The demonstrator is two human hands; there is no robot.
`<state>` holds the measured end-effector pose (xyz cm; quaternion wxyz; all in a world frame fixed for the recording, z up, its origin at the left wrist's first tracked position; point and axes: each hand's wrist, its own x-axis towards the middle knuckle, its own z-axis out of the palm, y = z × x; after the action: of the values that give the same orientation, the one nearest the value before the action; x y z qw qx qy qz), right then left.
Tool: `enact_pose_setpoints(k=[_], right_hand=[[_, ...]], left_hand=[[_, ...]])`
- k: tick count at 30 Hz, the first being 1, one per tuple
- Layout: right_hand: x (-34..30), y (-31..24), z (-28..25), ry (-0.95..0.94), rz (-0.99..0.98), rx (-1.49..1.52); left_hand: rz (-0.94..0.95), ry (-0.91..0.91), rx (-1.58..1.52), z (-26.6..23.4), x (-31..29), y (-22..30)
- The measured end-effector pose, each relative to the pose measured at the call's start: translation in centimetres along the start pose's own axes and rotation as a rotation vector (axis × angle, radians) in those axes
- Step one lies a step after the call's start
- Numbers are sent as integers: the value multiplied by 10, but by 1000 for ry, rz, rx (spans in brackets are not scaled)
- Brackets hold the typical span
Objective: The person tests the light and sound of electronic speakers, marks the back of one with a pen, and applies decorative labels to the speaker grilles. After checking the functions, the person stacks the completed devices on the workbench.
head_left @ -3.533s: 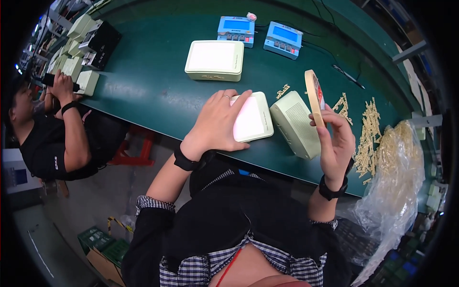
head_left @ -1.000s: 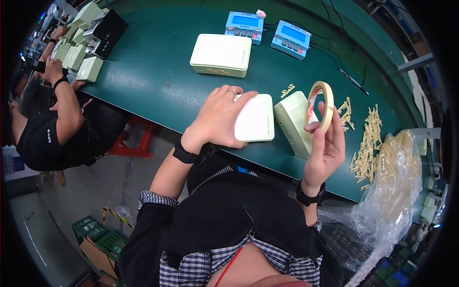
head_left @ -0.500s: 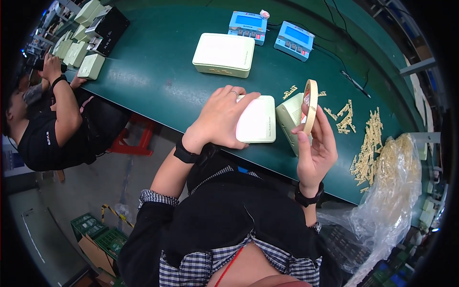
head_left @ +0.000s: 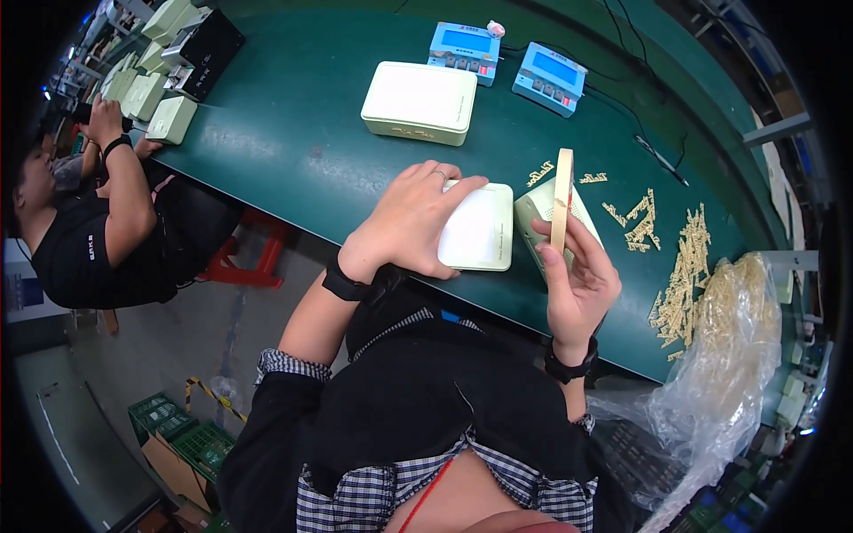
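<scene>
My left hand (head_left: 404, 218) wraps over the left side of a pale cream-green box (head_left: 480, 235), thumb along its near edge and fingers at its far side. The box sits near the table's front edge, its smooth face up. Raised in my right hand (head_left: 585, 289) is a narrow roll of cream tape (head_left: 562, 200), pinched between thumb and fingers and seen nearly edge-on. Behind the roll a pale green casing with a dotted grille (head_left: 532, 202) leans at a slant, partly covered by my right hand.
Another cream box (head_left: 422, 98) stands farther back, by two blue display units (head_left: 549, 78). Gold letter pieces (head_left: 682, 275) lie in a heap beside a clear plastic bag (head_left: 737, 311) at right. A pen (head_left: 662, 162) lies behind. At left, a person (head_left: 98, 222) works beside more casings (head_left: 171, 120).
My right hand has shifted slightly left and turned the tape roll more edge-on, with its fingers repositioned. My left hand stays on the box.
</scene>
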<state>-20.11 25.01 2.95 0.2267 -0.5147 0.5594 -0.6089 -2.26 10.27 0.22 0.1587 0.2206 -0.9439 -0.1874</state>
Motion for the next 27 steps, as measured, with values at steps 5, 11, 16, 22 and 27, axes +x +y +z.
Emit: enact_pose_setpoints(k=[5,11,16,22,27], right_hand=[[-1,4,-1,-47,-31,-31],[-3,2,1,-53,-14,-31],[-4,2,0,-68,-17,-31],[-5,3,0,-69,-28,-31],[-6,4,0,-67,-29,-33]], left_hand=[[6,-31,-11,-2,-2,0],[37,-13,-15,1,-4,-1],[29,-29,-12,0,-4,1],[25,-33,-5,0,-5,2],[17,-27,6,-1,-5,4]])
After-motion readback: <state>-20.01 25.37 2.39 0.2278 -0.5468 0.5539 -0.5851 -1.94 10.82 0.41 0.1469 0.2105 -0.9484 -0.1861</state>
